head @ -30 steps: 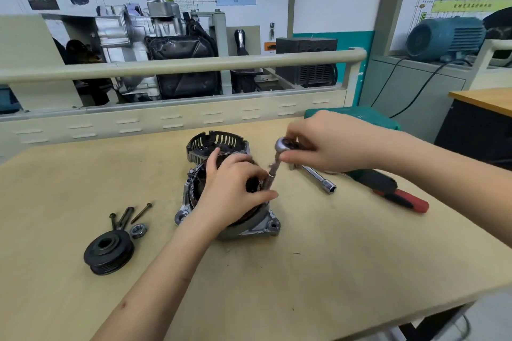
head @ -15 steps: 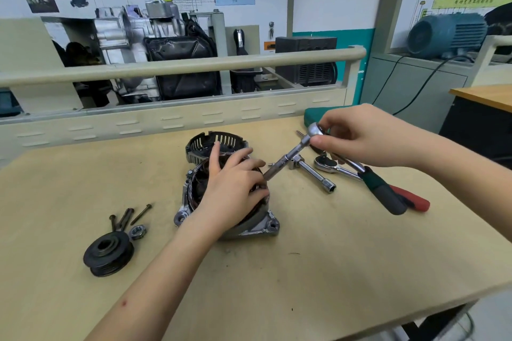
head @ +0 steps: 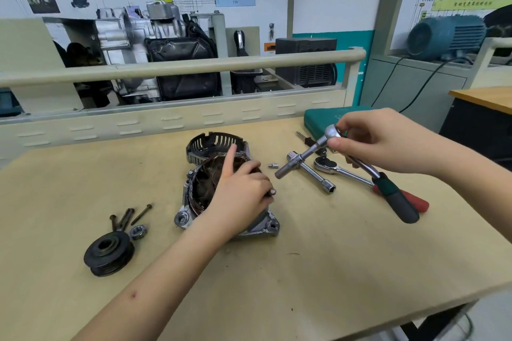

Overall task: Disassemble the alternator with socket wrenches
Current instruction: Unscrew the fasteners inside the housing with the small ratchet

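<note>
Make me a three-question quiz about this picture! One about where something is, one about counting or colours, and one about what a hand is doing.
1. Where is the black pulley?
A. On the table, left of the alternator
B. In the green case
C. In the right hand

2. How many loose long bolts lie beside the pulley?
A. One
B. Three
C. Six

3. What is the right hand doing?
A. Resting flat on the table
B. Holding the ratchet wrench up in the air
C. Gripping the pulley

Answers:
1 A, it sits on the table, left of the alternator.
2 B, three bolts show.
3 B, fingers grip the ratchet wrench near its head, off the table.
</note>
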The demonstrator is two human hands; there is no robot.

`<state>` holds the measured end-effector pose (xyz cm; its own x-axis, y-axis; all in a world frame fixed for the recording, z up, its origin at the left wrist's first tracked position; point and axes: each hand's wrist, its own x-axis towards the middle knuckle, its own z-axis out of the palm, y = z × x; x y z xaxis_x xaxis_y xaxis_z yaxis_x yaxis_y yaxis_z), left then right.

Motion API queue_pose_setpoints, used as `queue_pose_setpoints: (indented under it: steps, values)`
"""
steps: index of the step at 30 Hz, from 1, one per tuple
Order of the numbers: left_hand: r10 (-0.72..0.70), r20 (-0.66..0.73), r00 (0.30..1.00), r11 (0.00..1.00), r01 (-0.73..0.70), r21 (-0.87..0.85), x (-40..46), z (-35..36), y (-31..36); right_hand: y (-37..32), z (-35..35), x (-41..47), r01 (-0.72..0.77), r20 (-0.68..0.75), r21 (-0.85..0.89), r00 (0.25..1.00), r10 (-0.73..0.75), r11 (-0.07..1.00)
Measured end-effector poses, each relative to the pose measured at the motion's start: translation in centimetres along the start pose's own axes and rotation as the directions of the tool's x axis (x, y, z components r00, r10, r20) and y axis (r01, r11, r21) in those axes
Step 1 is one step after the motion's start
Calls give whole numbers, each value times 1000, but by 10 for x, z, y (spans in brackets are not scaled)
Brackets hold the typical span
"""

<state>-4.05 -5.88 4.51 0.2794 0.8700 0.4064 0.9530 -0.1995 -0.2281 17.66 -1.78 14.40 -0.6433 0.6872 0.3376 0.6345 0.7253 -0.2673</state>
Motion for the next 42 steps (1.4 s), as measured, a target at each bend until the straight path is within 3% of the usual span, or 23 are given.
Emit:
queue_pose_setpoints:
  steps: [4,8,14,20,21,23,25,27,31,39,42]
  values:
    - [101,-48,994,978,-90,190,-2,-4,16,3,0,-5,-25,-8,16,1000,25,1000]
    - [140,-62,988,962,-121,244,-5,2,20,5,-3,-10,-30,-3,55,1000,30,998]
    - [141,34,989,963,-145,226,-6,10,36,9,-4,-13,-28,-12,81,999,30,996]
    - [149,-29,988,989,-149,-5,-24,17,44,14,-1,-14,-19,-3,97,1000,19,995]
    - [173,43,984,984,-170,-56,-34,22,52,15,0,-14,-18,-10,99,1000,20,995]
    - [206,271,940,942,-115,-317,-53,35,69,15,2,-14,-15,-19,102,1000,17,995]
    - [206,306,929,885,-43,-464,-58,46,74,14,5,-13,-10,-22,106,1000,12,994]
    - [163,289,943,866,4,-501,-47,58,75,12,7,-12,0,-20,109,1000,2,994]
    - [168,249,954,881,-31,-472,-26,64,79,9,10,-9,29,-23,96,999,-27,995]
    - [226,-42,973,861,-220,-459,-51,50,63,13,16,-3,32,-27,110,999,-30,993]
    - [209,-10,978,896,-196,-398,-69,51,55,10,20,-1,39,-26,135,999,-36,990]
